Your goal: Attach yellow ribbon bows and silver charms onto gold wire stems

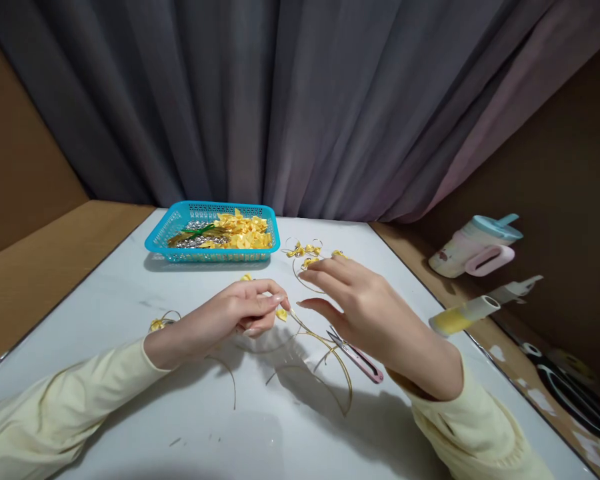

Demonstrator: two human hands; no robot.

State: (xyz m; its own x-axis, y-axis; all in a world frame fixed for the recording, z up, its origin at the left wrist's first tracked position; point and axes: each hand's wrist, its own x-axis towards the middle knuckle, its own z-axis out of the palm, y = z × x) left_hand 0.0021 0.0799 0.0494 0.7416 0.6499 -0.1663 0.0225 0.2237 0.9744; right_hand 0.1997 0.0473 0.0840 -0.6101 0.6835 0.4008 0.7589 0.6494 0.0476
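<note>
My left hand (247,308) is closed in a pinch over the table. Its fingertips grip a thin gold cord (307,328) that trails off to the right in loops. A small yellow ribbon bow (281,314) shows just beside those fingertips. Fingers apart, my right hand (357,290) hovers to the right with nothing visible in it. Below its palm lie small pink-handled snips (357,355), touching or very near the cord; I cannot tell which. Several yellow bows on cords (303,250) lie beyond my right fingers, partly hidden by them.
At the back left, a blue plastic basket (213,254) holds yellow ribbon bows, silvery pieces and green-tied gold strands. On the right stand a lidded cup (473,243) and a bottle with yellow contents (463,317). Black-handled scissors (570,393) lie lower right. Grey curtain (260,100) hangs behind.
</note>
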